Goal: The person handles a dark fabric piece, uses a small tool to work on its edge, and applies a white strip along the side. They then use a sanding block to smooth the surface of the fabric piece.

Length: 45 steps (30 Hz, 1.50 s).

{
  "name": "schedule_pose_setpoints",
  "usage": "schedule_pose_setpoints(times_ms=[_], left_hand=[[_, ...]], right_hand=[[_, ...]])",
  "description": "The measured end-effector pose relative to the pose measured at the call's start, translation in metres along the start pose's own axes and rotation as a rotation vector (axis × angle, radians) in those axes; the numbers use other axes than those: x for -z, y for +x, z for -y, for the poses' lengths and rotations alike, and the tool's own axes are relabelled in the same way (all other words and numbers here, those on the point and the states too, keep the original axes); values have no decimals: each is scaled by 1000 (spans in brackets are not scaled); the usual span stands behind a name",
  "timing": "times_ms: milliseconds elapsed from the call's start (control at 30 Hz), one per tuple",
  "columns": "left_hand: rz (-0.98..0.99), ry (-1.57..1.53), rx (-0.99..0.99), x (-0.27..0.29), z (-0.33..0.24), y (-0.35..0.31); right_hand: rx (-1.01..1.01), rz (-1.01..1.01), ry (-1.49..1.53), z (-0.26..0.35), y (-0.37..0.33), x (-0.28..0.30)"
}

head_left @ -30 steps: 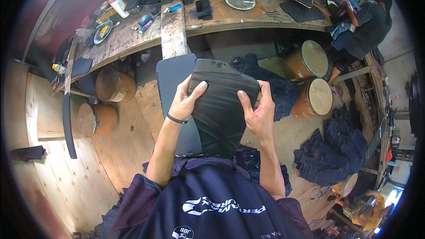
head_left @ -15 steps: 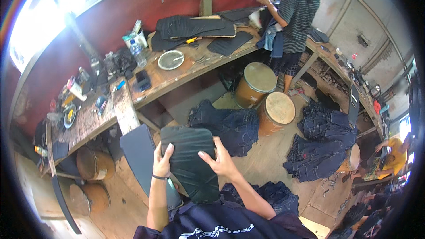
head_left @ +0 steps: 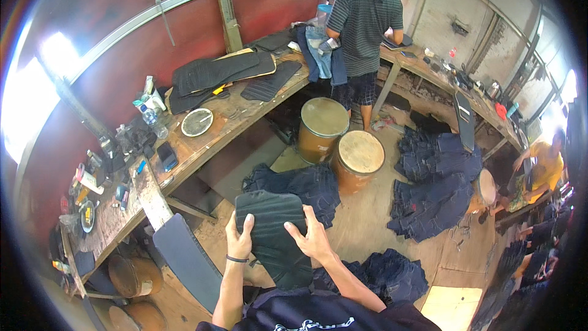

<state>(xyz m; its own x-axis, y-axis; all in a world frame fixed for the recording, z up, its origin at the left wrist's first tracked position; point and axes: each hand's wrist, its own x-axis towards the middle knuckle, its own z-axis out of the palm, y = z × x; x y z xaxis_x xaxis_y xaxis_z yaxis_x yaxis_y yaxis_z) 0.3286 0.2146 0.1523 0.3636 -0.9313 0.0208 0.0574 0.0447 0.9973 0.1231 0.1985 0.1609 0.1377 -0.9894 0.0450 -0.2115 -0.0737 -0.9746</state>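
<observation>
I hold a dark, ribbed, board-shaped pad (head_left: pixel 274 233) upright in front of me. My left hand (head_left: pixel 239 239) grips its left edge, with a dark band on the wrist. On the pad's right side my right hand (head_left: pixel 313 239) presses flat with fingers spread. A second dark flat board (head_left: pixel 187 260) leans at my lower left, beside my left forearm. Just beyond the pad lies a heap of dark blue denim (head_left: pixel 303 185).
A cluttered wooden workbench (head_left: pixel 202 141) runs along the red wall with bottles, tools and a round plate (head_left: pixel 197 122). Two round drums (head_left: pixel 340 141) stand on the floor. More denim heaps (head_left: pixel 432 190) lie right. A person in a striped shirt (head_left: pixel 362 18) stands at the far bench; another in yellow (head_left: pixel 539 165) sits right.
The view has swung up and to the right, away from the bench toward the room. Both hands keep hold of the ribbed pad, which now sits lower in the picture.
</observation>
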Motion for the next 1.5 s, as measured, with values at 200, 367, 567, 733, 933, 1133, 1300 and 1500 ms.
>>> schedule_pose_setpoints(times_ms=[200, 367, 567, 733, 933, 1133, 1300, 1500], left_hand=[[22, 219, -144, -18, -15, 7], [25, 178, -142, -25, -19, 13], [113, 20, -34, -20, -12, 22], [65, -418, 181, -18, -3, 30], [237, -553, 360, 3, -11, 51], [752, -162, 142, 16, -55, 108], [1196, 531, -138, -11, -80, 139], [1153, 665, -480, -42, -61, 100]], right_hand=[[-2, -50, 79, -4, 4, 11], [20, -113, 40, -11, 8, 9], [-63, -50, 389, -15, 10, 12], [-114, 101, 313, -18, -3, 26], [-203, 175, 332, -13, -30, 35], [-149, 236, 347, -4, -45, 46], [-115, 227, 301, -7, -55, 52], [-192, 178, 68, -27, -69, 61]])
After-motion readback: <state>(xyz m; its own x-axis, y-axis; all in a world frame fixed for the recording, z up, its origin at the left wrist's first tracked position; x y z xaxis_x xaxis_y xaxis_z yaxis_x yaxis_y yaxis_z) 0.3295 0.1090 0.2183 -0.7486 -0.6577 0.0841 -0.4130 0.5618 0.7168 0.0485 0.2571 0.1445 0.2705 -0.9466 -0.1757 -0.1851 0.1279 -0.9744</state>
